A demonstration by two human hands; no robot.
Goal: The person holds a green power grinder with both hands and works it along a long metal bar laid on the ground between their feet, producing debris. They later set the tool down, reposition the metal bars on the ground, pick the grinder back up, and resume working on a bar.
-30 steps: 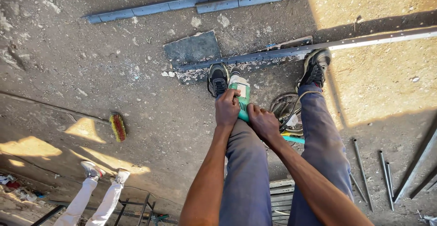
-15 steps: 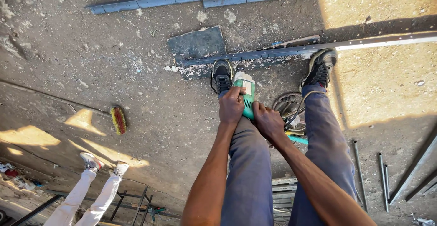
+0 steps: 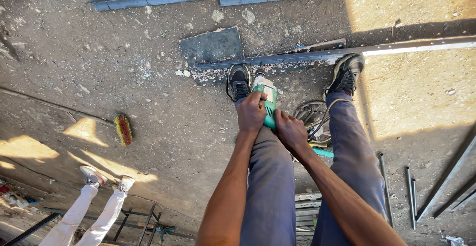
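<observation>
Far to my left stand another person's two white-trousered legs point(image 3: 94, 204), with one red-and-yellow brush point(image 3: 123, 129) lying on the concrete floor point(image 3: 163, 122) beside them. Further right sits one dark flat slab point(image 3: 210, 45). My left hand point(image 3: 251, 112) is wrapped tight over the top of the single green-and-white power drill point(image 3: 267, 102), which points down at the long steel bar point(image 3: 317, 56) just ahead of my two dark shoes point(image 3: 239, 81). My right hand point(image 3: 291, 131) is clamped around the drill's rear grip. One coiled cable point(image 3: 312, 117) lies between my feet. Three thin rods point(image 3: 409, 196) lie on the ground to my right.
</observation>
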